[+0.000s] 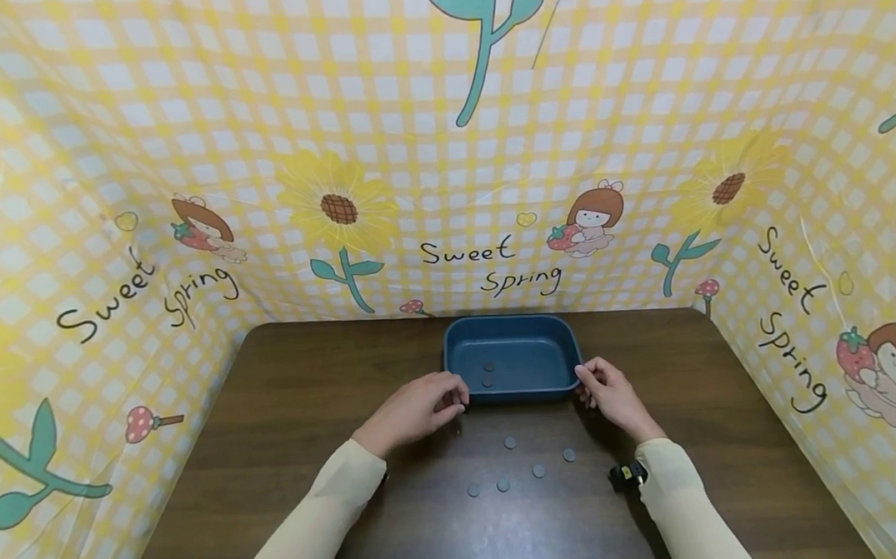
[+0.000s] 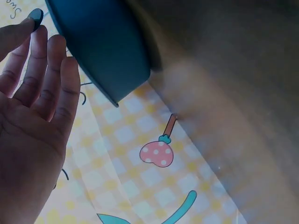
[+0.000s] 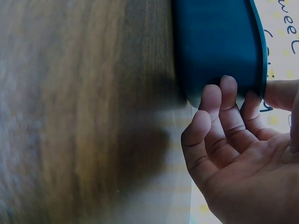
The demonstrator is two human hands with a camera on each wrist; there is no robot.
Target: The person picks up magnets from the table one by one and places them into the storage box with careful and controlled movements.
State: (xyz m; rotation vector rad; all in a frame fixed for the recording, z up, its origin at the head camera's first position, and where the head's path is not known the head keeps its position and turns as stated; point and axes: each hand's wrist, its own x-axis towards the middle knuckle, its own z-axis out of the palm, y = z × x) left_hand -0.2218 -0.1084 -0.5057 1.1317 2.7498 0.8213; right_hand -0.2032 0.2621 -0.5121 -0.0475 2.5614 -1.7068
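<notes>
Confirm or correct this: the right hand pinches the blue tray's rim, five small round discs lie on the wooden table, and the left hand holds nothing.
One error: the left hand does hold something; it pinches a small round disc, as the left wrist view shows. The rest is right.

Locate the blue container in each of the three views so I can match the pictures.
Head: the blue container sits a little right of and below centre, near the table's far edge.
Left wrist: top, left of centre, cut off by the frame, beside the left hand's fingertips.
Right wrist: upper right, its rim held by the right hand.
Shared landmark: the yellow-checked cloth with black lettering.
</notes>
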